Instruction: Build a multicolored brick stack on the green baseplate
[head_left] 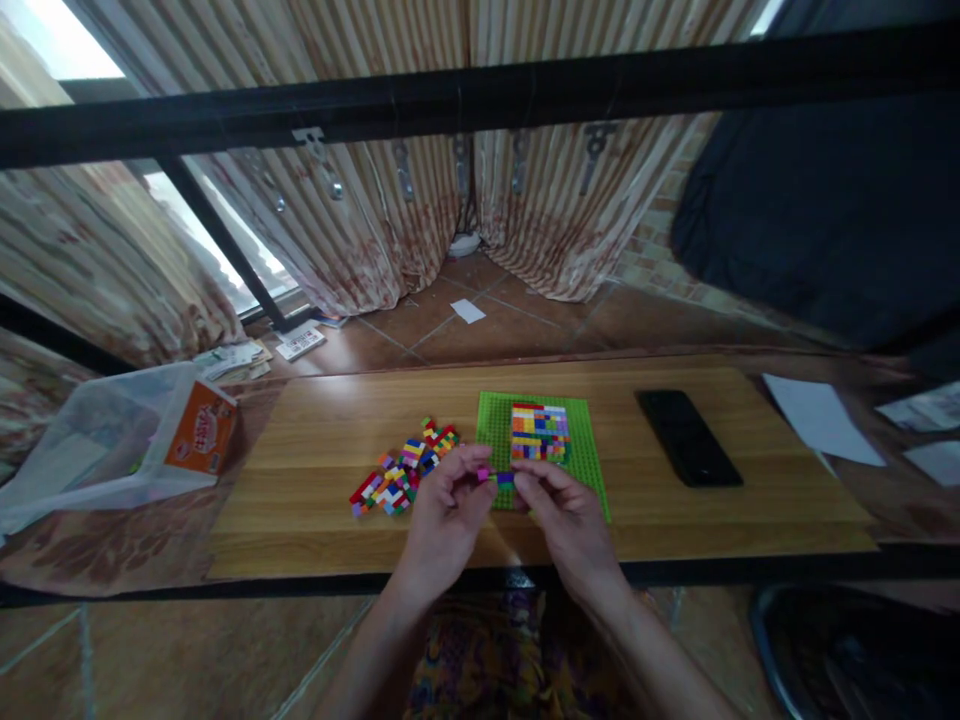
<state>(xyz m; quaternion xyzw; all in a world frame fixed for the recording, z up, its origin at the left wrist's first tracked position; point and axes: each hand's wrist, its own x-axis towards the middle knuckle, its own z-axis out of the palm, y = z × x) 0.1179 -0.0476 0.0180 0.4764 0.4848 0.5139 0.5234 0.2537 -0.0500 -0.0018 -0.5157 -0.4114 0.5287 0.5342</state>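
Observation:
My left hand (452, 497) pinches a small pink toy brick (484, 474) between thumb and fingertips. Close beside it, my right hand (564, 508) grips a small dark blue and green toy brick piece (505, 480). The fingertips nearly meet above the near part of a green baseplate (592, 455); whether the two pieces touch is hard to tell. On the baseplate stands a square block of multicoloured bricks (540, 430), just beyond my right fingers. To the left of my left hand lies a heap of loose toy bricks (401, 478).
A black phone (688, 438) rests on the wooden board (300, 440) to the right. White paper (825, 415) lies beyond it. At the left stands a clear plastic bin (127, 420) with an orange label. A black metal bar (450, 100) with hanging clips crosses above.

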